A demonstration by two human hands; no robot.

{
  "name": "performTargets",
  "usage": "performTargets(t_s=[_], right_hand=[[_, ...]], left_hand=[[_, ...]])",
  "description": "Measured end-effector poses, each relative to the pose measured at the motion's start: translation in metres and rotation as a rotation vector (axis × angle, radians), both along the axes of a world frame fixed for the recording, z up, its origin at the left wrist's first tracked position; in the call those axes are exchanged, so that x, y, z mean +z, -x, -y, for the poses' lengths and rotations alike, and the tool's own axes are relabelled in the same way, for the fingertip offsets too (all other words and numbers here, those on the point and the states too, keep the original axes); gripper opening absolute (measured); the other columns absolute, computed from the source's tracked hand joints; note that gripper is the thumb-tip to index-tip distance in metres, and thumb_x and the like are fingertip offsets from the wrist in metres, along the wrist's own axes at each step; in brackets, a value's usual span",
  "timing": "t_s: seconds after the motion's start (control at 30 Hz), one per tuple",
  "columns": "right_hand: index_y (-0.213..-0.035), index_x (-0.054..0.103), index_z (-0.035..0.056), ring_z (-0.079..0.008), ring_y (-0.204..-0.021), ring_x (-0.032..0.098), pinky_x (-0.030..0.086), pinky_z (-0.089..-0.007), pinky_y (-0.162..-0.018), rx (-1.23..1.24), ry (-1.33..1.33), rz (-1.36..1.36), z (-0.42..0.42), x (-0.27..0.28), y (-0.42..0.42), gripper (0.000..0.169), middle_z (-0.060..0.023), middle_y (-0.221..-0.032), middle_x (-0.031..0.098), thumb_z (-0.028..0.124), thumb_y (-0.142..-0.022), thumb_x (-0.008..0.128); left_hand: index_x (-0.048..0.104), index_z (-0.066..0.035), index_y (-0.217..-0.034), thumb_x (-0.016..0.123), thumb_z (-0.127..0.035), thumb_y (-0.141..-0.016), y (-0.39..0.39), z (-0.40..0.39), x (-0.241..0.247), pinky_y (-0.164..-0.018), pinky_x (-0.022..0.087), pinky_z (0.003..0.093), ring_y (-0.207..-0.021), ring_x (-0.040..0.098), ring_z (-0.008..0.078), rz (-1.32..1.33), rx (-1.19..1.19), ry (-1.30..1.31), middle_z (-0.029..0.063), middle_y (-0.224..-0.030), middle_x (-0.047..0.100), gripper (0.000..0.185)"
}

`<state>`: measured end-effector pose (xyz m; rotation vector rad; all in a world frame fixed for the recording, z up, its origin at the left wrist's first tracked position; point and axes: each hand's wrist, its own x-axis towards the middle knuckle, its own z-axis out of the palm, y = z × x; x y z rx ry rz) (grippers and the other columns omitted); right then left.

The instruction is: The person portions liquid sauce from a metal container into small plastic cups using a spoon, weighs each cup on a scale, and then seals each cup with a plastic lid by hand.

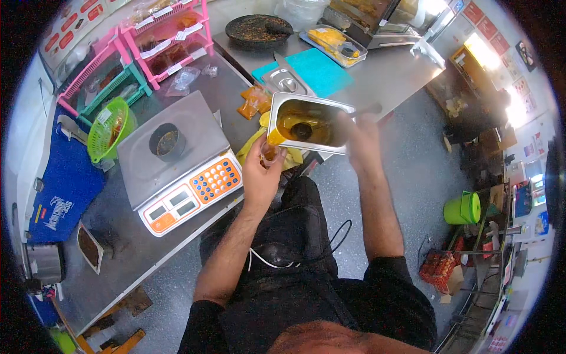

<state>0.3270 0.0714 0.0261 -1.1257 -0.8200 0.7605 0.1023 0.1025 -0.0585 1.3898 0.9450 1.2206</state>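
My left hand (261,170) holds a small clear plastic cup (269,155) with brownish-orange contents. Tilted over it is a rectangular stainless steel food pan (311,147), its corner smeared with yellow-orange sauce just at the cup. My right hand (363,139) grips the pan's right end, and a dark handle shows beside the fingers. Inside the pan lies a dark round thing, perhaps a ladle bowl. A yellow cloth (292,160) lies behind the cup. Beyond the pan are orange sauce packets (255,102) and a steel pan lid (287,82).
A digital scale (190,194) bearing a dark round cup (167,141) stands left. Behind are a green basket (112,129), pink racks (163,48), a turquoise cutting board (320,71), a knife (283,62) and a stone mortar (258,33). The steel counter's edge (177,263) runs diagonally before me.
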Motion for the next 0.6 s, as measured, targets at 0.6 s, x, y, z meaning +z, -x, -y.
performTargets(t_s=[0.6], right_hand=[[-0.116,0.067,0.0000,-0.0198,-0.101,0.072,0.058,-0.0371,-0.086,-0.224,-0.005,-0.170,-0.029,-0.099,-0.068,0.028,-0.0101,-0.109,0.075,0.019,-0.101,0.081]], left_hand=[[0.059,-0.001,-0.151,0.075,-0.010,-0.104,0.138,-0.070,0.081,-0.095,0.056,0.0275,-0.104,0.069,0.0115,-0.011,0.033,-0.088,0.0035,-0.114,0.072,0.051]])
